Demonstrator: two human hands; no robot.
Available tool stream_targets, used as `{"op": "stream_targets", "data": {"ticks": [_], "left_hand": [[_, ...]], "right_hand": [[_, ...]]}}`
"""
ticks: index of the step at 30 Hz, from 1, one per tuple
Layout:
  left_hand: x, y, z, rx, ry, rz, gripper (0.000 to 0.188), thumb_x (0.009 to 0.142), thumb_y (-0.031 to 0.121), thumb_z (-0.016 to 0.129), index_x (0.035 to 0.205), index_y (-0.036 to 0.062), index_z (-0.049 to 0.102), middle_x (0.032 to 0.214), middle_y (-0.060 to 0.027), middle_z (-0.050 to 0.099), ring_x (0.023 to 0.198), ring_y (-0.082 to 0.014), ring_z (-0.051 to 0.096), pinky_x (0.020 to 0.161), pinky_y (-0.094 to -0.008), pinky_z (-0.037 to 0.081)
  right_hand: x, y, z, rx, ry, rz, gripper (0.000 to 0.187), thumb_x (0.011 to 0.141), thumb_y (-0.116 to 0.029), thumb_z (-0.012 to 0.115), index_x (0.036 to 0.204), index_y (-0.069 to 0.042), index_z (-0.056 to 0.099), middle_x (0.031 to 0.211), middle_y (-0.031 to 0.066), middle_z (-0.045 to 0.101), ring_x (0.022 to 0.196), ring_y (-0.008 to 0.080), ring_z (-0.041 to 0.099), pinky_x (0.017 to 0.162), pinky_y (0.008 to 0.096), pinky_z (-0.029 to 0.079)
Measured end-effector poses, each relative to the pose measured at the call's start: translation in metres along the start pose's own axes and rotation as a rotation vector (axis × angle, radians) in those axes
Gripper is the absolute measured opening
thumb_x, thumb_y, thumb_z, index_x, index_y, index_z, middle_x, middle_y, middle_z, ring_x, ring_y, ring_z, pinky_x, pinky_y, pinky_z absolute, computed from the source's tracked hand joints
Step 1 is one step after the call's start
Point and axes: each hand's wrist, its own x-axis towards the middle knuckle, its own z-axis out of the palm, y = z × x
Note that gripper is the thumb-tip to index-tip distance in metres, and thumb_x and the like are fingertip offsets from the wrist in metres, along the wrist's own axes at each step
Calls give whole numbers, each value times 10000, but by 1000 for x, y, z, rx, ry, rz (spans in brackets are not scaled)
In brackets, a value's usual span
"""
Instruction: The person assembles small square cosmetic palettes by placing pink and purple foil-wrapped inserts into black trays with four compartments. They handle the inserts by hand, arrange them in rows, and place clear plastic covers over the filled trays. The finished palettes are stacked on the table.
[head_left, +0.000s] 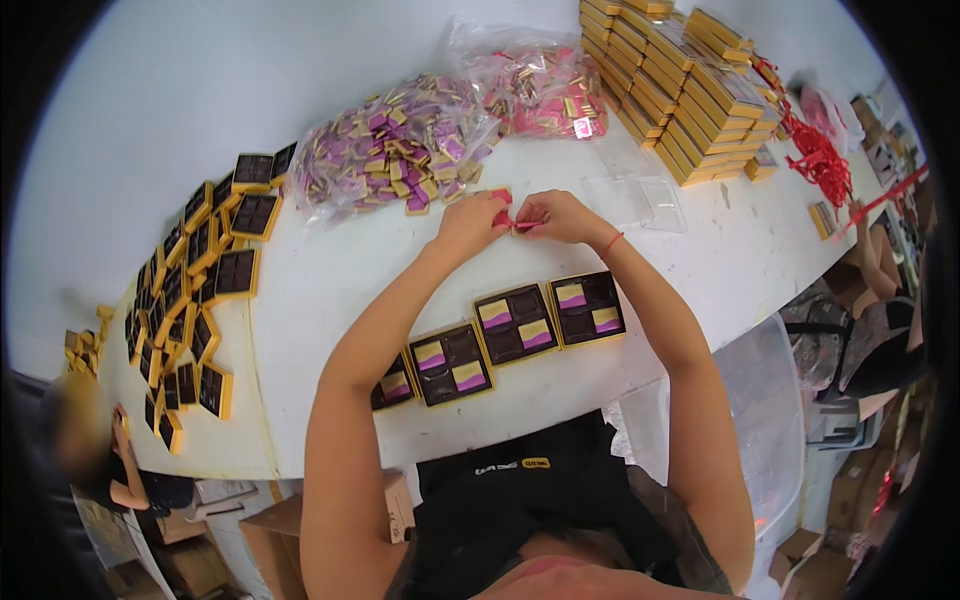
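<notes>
Over the middle of the white table, my left hand [470,220] and my right hand [562,217] are close together, both with bent, pinching fingers. A small pink-red packet [527,225] is between the fingers of my right hand. Pink-red also shows at the fingertips of my left hand; whether it is one packet or two I cannot tell. Nearer me stands a row of yellow-edged boxes with dark divided trays [460,348]. Purple-and-yellow square packets [535,333] lie in opposite corner compartments of the boxes. My left forearm partly covers the leftmost box.
A clear bag of purple-and-gold packets [400,145] and a bag of pink ones [545,95] lie at the back. Stacked yellow boxes [690,90], clear plastic lids [635,203] and red ribbons [825,165] are right. Piled dark-tray boxes [235,275] are left. Other people are at both sides.
</notes>
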Motion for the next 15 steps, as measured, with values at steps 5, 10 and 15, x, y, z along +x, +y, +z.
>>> {"op": "stream_targets", "data": {"ticks": [5, 10, 15], "left_hand": [[-51, -24, -24, -692, -8, -336, 255, 954, 185, 584, 1184, 85, 630, 1018, -109, 704, 813, -248, 700, 711, -328, 550], [-135, 8, -93, -1161, 43, -489, 258, 1007, 163, 527, 1235, 52, 576, 1001, -96, 694, 884, -181, 700, 760, -278, 568], [-228, 5, -100, -1169, 170, -563, 190, 962, 99, 586, 1143, 44, 581, 961, -87, 694, 847, -133, 668, 745, -252, 530]], "right_hand": [[-18, -25, 0, 163, 179, 78, 214, 889, -143, 683, 1075, -55, 738, 976, 79, 723, 875, 151, 678, 761, 295, 539], [-31, -106, 33, 520, 53, 14, 318, 970, -143, 600, 1273, -46, 609, 998, 41, 680, 904, 141, 674, 719, 248, 525], [-46, -173, 100, 532, -139, 55, 275, 981, -148, 586, 1229, -32, 601, 1023, 44, 676, 785, 114, 690, 519, 204, 453]]}}
